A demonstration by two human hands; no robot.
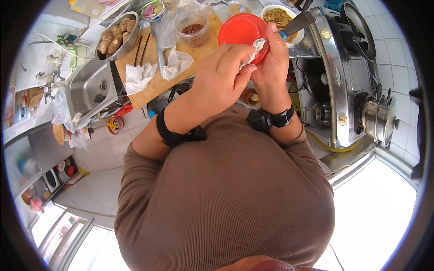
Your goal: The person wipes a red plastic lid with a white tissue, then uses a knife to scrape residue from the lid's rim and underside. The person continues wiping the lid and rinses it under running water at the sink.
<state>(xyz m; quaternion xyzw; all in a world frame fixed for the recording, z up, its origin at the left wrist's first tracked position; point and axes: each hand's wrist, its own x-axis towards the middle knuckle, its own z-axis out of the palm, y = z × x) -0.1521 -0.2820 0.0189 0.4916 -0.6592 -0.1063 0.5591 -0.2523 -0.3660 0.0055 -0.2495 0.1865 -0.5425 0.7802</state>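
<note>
My left hand (223,73) pinches a crumpled white tissue (252,52) against the near right side of a red plastic bowl (239,30). The bowl is tilted, its inside showing, and my right hand (273,62) holds its right side with the thumb up. A metal scraper (300,24) with a blue handle emerges behind the right thumb; whether the hand holds it cannot be told. Behind it stands a white bowl of yellowish-brown food strips (278,17). A clear plastic tub (192,28) of small reddish pieces stands on the wooden board (173,81).
Left on the board lie dark chopsticks (141,50), crumpled tissues (140,78) and a partly covered knife (160,50). A metal bowl of taro-like tubers (117,37) stands near the steel sink (91,84). At right are a gas stove (342,71), wok (359,30) and lidded pot (378,117).
</note>
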